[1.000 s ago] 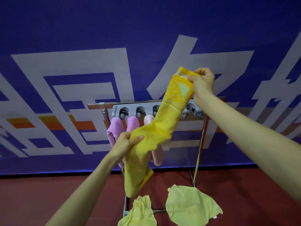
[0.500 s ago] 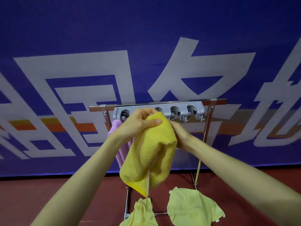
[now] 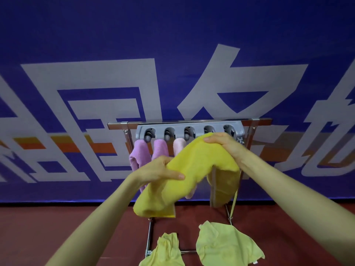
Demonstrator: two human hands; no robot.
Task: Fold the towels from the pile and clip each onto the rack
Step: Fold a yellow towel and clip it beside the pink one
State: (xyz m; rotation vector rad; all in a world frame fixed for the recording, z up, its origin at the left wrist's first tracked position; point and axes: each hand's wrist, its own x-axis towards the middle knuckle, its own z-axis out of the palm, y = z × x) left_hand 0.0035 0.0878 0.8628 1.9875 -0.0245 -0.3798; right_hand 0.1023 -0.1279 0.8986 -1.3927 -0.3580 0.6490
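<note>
Both your left hand [image 3: 159,170] and right hand [image 3: 223,144] grip the folded yellow towel [image 3: 194,169] just before the rack [image 3: 190,129]; next, likely, you press its top into the fourth clip [image 3: 209,129].

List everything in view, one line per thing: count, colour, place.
Yellow towel: one, bright yellow, held folded in both hands in front of the rack.
Hanging towels: three, two purple and one pale pink, clipped at the rack's left three clips.
Clip bar: one, grey, five clips, on top of the rack.
Rack: one, silver metal, standing before the banner.
Loose towels: two, pale yellow, on the floor by the rack's foot.
Banner: one, blue with white shapes, behind.
Floor: dark red.
Left hand: gripping the towel's left part.
Right hand: gripping its top near the right clips.
</note>
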